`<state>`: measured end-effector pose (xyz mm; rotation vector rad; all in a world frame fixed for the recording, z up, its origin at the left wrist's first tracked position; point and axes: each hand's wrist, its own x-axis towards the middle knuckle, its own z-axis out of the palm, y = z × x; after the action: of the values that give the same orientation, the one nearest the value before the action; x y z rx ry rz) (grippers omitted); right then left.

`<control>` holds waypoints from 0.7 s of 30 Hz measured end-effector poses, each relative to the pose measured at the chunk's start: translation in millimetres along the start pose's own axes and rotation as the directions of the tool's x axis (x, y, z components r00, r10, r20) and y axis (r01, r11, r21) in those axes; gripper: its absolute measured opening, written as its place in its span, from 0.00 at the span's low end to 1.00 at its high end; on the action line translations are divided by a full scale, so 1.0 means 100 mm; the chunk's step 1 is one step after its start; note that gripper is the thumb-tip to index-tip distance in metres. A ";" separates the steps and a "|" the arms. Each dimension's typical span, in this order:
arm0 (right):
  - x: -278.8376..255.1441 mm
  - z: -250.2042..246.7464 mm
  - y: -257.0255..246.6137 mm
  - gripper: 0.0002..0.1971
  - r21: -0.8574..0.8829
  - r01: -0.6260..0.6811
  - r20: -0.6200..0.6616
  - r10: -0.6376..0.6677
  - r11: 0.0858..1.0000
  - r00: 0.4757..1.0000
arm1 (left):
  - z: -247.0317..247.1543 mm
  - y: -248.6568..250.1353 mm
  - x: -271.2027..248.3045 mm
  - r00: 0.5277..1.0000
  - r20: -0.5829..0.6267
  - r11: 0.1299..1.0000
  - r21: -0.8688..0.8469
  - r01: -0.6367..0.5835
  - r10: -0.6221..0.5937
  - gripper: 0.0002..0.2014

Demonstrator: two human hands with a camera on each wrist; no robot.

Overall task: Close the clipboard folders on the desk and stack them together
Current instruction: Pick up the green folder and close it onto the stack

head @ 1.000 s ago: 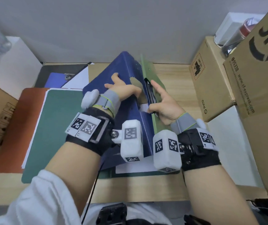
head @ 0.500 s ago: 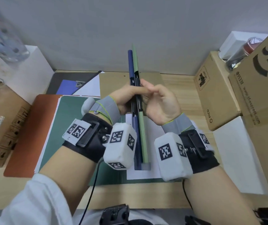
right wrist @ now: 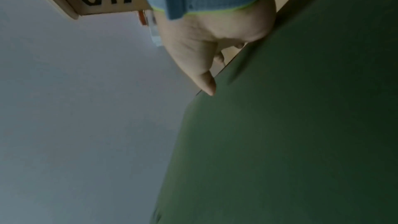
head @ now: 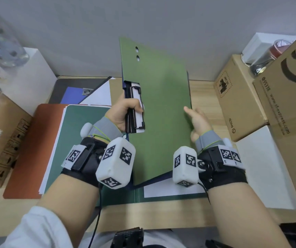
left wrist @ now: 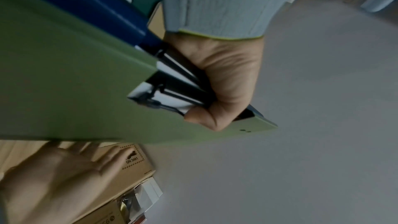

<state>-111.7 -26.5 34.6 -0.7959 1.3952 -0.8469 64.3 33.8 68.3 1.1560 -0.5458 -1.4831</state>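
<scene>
Left hand [head: 125,111] clamps closed green [head: 161,104] and blue clipboard folders [left wrist: 103,6] together; right hand [head: 196,120], fingers apart, steadies them. Dark green folder [head: 82,140] on desk [head: 161,213] lies open, unstacked.

Your olive-green folder [head: 161,104] sits over a navy one [head: 154,181]; rust-red folder [head: 27,149] left; pale wood worktop [head: 161,217].

Cardboard boxes [head: 240,97] – bottle [head: 2,42]

Green folder [head: 159,111] (blue one behind it) closed, raised off desk; dark green folder [head: 82,140] open flat below.
</scene>
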 end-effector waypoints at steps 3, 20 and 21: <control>0.17 -0.25 0.26 0.26 0.014 -0.079 -0.108 0.080 0.997 0.991 | 0.03 -0.12 0.02 1.000 0.025 0.999 -0.053 0.005 -0.004 0.12; 0.24 -1.55 0.83 0.19 -0.293 -0.223 -0.438 0.077 0.930 0.896 | 0.53 -1.68 0.56 0.900 -0.051 0.899 0.055 0.435 -0.433 0.13; 0.27 -1.58 0.88 0.20 -0.293 -0.240 -0.431 0.096 0.926 0.897 | 0.56 -1.73 0.56 0.899 -0.051 0.896 0.067 0.439 -0.436 0.13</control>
<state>-267.1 -3.3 -59.3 -0.7639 1.9978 -0.6635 -61.2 13.9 -73.2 1.4283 -0.3301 -1.8324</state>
